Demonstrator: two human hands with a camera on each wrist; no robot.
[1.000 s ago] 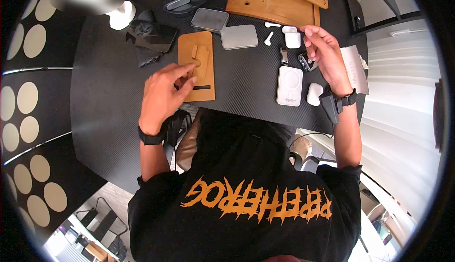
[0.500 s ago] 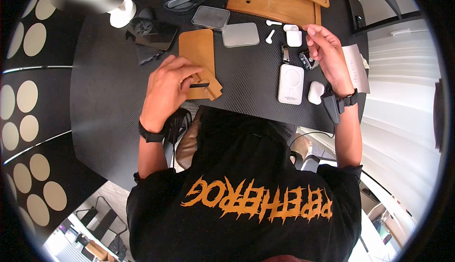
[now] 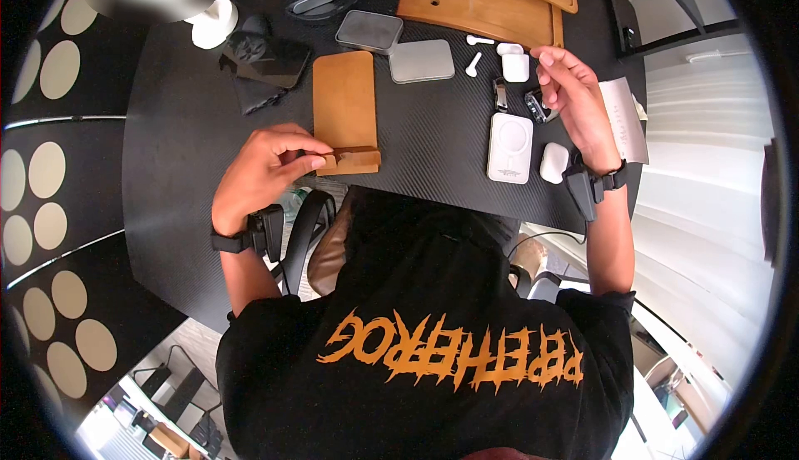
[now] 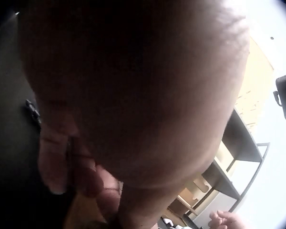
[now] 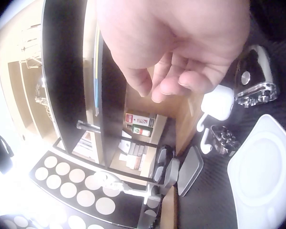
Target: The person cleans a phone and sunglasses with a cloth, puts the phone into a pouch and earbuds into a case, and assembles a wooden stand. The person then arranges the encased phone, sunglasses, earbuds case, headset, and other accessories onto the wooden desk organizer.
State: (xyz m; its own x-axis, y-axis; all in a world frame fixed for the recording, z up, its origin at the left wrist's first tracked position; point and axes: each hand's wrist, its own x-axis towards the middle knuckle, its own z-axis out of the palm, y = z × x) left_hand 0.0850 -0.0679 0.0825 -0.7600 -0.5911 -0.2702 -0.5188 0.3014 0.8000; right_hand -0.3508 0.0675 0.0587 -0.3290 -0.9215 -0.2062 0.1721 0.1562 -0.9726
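Note:
My left hand (image 3: 262,164) pinches one end of a small brown wooden piece (image 3: 359,159) between thumb and fingers. The piece lies crosswise over the near end of a flat wooden board (image 3: 343,98), covering its dark slot. The board has rounded far corners and lies flat on the black table. In the left wrist view, my palm fills most of the picture and hides the grip. My right hand (image 3: 574,98) hovers with loosely bent fingers and nothing in them. Close by it are a white earbud case (image 3: 515,67) and a small shiny black-and-silver device (image 5: 257,78).
Right of the board lie a white power bank (image 3: 509,148), another white case (image 3: 554,163) and loose earbuds (image 3: 473,64). Two grey tin halves (image 3: 422,62) are beyond it. A wooden tray (image 3: 474,2) stands at the back, a dark phone (image 3: 287,64) at the left.
The wooden piece has moved from the board's middle to its near end and turned crosswise. My left hand has shifted nearer and left with it. The right hand stays almost still.

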